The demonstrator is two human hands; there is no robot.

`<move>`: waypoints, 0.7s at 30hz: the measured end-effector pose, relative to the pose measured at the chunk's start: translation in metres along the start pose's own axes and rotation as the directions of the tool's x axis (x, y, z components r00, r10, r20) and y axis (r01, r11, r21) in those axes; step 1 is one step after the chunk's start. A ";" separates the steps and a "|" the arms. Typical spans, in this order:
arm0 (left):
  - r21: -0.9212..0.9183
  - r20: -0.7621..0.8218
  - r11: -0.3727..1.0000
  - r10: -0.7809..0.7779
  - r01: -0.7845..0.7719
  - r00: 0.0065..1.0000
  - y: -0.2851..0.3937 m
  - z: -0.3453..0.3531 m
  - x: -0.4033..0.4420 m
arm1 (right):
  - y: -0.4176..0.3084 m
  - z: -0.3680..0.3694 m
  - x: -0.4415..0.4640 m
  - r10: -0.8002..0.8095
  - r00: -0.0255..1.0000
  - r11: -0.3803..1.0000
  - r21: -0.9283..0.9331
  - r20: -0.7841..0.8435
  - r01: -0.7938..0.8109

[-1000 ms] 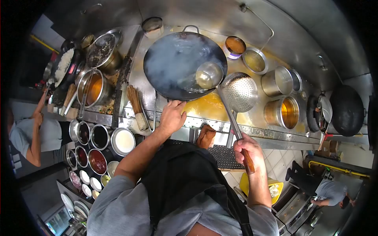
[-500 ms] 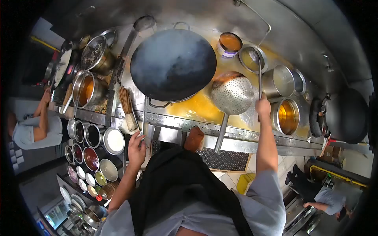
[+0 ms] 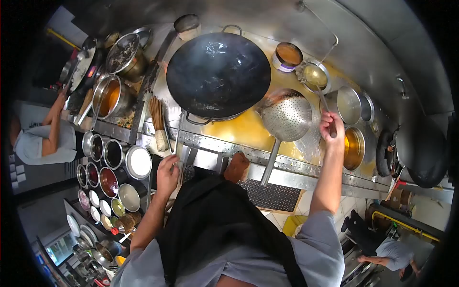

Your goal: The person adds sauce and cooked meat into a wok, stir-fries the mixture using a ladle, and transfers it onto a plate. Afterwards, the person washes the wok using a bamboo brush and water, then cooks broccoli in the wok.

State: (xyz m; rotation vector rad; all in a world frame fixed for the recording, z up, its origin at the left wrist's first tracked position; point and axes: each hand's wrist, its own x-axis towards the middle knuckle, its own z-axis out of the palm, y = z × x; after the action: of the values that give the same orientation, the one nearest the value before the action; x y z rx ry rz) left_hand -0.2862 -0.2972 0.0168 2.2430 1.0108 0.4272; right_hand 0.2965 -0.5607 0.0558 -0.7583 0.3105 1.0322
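Note:
My right hand [image 3: 332,125] is closed around the handle of a ladle [image 3: 326,99]. The ladle's bowl is over the small metal basin [image 3: 327,86] at the back right, with pale yellow liquid showing there. Low at the counter's front edge, my left hand [image 3: 168,174] has curled fingers beside a thin metal rod [image 3: 180,134]; whatever its fingers hold, if anything, is hidden. A large black wok [image 3: 217,76] sits between and beyond my hands, its inside dark with shiny patches. Nearer my right hand, a perforated strainer [image 3: 288,115] lies with its handle toward me.
A bamboo brush [image 3: 157,117] stands left of the wok. An open can [image 3: 288,56] and metal pots [image 3: 346,105] are at the right, including one with amber liquid [image 3: 354,148]. Several sauce containers [image 3: 109,184] line the left. Other people [image 3: 45,136] are at both sides.
Smoke over the wok has thinned, so its inside shows. My right hand has turned and shifted right, and the ladle's bowl has tilted in the basin. My view has shifted slightly.

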 end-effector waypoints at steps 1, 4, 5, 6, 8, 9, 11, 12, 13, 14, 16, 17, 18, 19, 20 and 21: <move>-0.003 -0.002 1.000 0.001 -0.001 1.000 -0.015 0.002 0.008 | 0.006 0.016 -0.024 0.007 1.000 1.000 -0.013 -0.008 -0.007; 0.162 0.021 0.984 -0.079 0.074 0.997 -0.076 0.008 0.040 | 0.032 0.060 -0.089 0.043 0.997 0.999 -0.003 0.059 -0.043; 0.280 -0.017 0.953 -0.113 0.114 0.993 -0.089 0.007 0.051 | 0.044 0.072 -0.109 0.050 0.995 0.999 0.010 0.085 -0.051; 0.392 -0.058 0.907 -0.142 0.153 0.988 -0.101 0.007 0.061 | 0.057 0.081 -0.125 0.050 0.991 0.997 0.055 0.123 -0.057; 0.443 0.044 0.827 -0.405 0.346 0.913 -0.118 0.008 0.079 | 0.088 0.097 -0.155 0.048 0.984 0.988 0.139 0.172 -0.073; 0.474 0.087 0.769 -0.525 0.428 0.847 -0.127 0.011 0.087 | 0.110 0.120 -0.172 0.017 0.997 0.996 0.082 0.076 -0.023; 0.485 0.179 0.753 -0.583 0.445 0.792 -0.147 0.018 0.094 | 0.147 0.140 -0.195 0.025 0.996 0.995 0.093 0.086 -0.033; 0.460 0.204 0.763 -0.589 0.454 0.782 -0.145 0.020 0.094 | 0.166 0.144 -0.203 0.032 0.996 0.995 0.091 0.085 -0.040; 0.436 0.227 0.771 -0.594 0.465 0.772 -0.147 0.021 0.093 | 0.184 0.149 -0.210 0.040 0.996 0.995 0.090 0.084 -0.048; 0.393 0.220 0.806 -0.551 0.444 0.805 -0.160 0.028 0.090 | 0.201 0.159 -0.219 0.060 0.997 0.996 0.068 0.046 -0.063; 0.339 0.212 0.814 -0.555 0.472 0.805 -0.171 0.032 0.089 | 0.232 0.160 -0.223 0.093 0.996 0.996 0.016 0.009 -0.093; 0.311 0.208 0.817 -0.558 0.486 0.804 -0.176 0.034 0.090 | 0.246 0.162 -0.225 0.108 0.994 0.994 -0.015 -0.032 -0.109; 0.264 0.168 0.826 -0.547 0.498 0.820 -0.172 0.029 0.093 | 0.259 0.168 -0.225 0.067 0.986 0.986 -0.142 -0.150 -0.088; 0.103 0.210 0.828 -0.560 0.552 0.801 -0.169 0.022 0.094 | 0.269 0.172 -0.226 0.010 0.966 0.960 -0.267 -0.259 -0.082; -0.060 0.254 0.800 -0.566 0.597 0.784 -0.165 0.011 0.093 | 0.277 0.164 -0.223 -0.037 0.964 0.933 -0.356 -0.262 -0.061; -0.221 0.296 0.743 -0.566 0.632 0.769 -0.155 -0.003 0.093 | 0.280 0.152 -0.219 -0.024 0.982 0.897 -0.438 -0.187 -0.062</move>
State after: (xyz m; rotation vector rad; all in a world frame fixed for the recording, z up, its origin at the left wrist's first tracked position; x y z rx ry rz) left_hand -0.3120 -0.1471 -0.0811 1.5207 1.3729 0.0437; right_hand -0.0704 -0.5171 0.1702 -1.2732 0.2460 1.0646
